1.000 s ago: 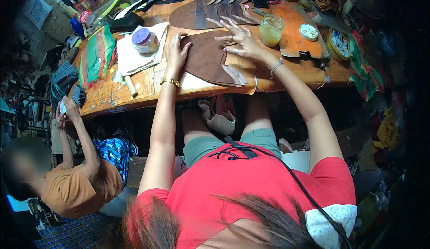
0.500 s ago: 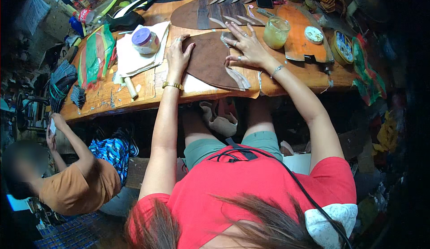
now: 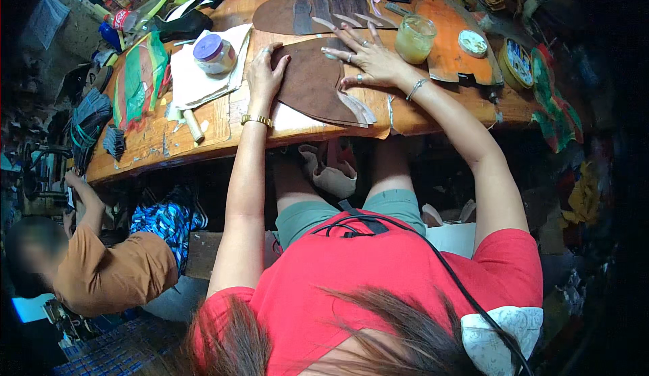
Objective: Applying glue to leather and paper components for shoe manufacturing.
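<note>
A brown leather piece [image 3: 307, 82] with a rounded left end lies flat on the wooden table in front of me. My left hand [image 3: 266, 72] rests at its left edge, thumb apart from the fingers, the thumb on the leather. Spread across the right edge is my right hand [image 3: 372, 64], its fingers stretched out and partly on the leather. Pale strips [image 3: 358, 109] stick out at the lower right edge, below the right thumb. Whatever lies under the right fingers is hidden. Beyond my hands is another brown piece [image 3: 280, 14] with dark bands and pale curved strips [image 3: 368, 20].
A glass jar [image 3: 415, 39] of yellowish stuff stands beside my right hand. Left are a purple-lidded jar [image 3: 213, 54] on white sheets [image 3: 182, 82] and a short rod [image 3: 194, 126]. An orange sheet [image 3: 449, 62] and round tin [image 3: 517, 65] lie right. Another person [image 3: 115, 271] sits left.
My right hand has shifted slightly away from me and left, its fingers reaching further over the leather. The left hand stays at the left edge. The other person's arms have moved.
</note>
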### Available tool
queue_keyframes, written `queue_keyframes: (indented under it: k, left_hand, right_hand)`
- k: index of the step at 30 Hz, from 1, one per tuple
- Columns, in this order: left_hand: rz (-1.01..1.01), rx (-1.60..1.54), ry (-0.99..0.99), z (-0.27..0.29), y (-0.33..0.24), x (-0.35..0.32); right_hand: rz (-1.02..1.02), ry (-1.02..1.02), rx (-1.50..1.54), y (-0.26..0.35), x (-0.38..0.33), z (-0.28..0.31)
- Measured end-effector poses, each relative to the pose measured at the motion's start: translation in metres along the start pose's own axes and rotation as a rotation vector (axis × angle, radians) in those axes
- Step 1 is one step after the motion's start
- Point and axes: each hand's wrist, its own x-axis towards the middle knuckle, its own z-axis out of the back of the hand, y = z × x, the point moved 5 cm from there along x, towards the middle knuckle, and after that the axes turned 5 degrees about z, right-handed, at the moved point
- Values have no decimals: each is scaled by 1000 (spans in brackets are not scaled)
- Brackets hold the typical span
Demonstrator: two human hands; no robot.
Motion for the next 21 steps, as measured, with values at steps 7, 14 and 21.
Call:
queue_keyframes:
  k: [7,14,21]
  left_hand:
    - [9,2,4,-3,3,0]
    - [-31,-8,-20,-3,4,0]
    - [-37,8,-12,-4,7,2]
  right_hand:
    - [117,-44,111,54,-25,13]
    - [161,5,279,84,-36,27]
    - [249,-122,134,95,-36,48]
